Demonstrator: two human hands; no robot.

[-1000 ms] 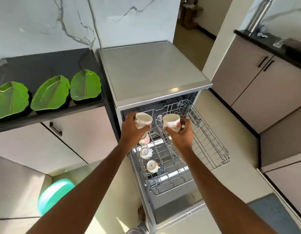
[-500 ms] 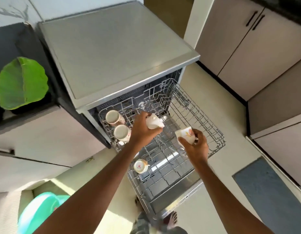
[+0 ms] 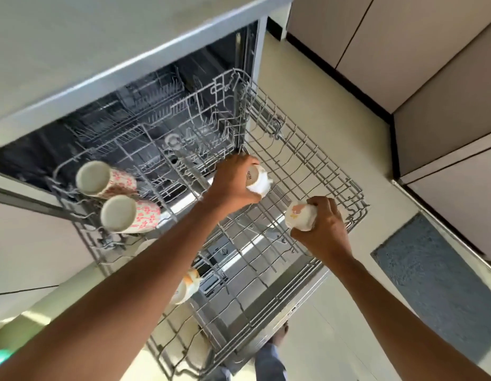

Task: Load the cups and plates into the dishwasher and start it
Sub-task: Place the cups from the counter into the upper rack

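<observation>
Over the rack (image 3: pixel 307 160), left hand (image 3: pixel 233 182) and right hand (image 3: pixel 325 235) grip cups (image 3: pixel 259 182).

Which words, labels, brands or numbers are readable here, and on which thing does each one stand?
No text reads clearly.
On the white cup in the left hand: small dark print on its base, too blurred to read.
On the dishwasher door, front edge: tiny marks, too small to read.
On the flowered cup in the right hand: pattern only, no text.

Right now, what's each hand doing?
Left hand: grips a white cup.
Right hand: grips a floral cup.
</observation>
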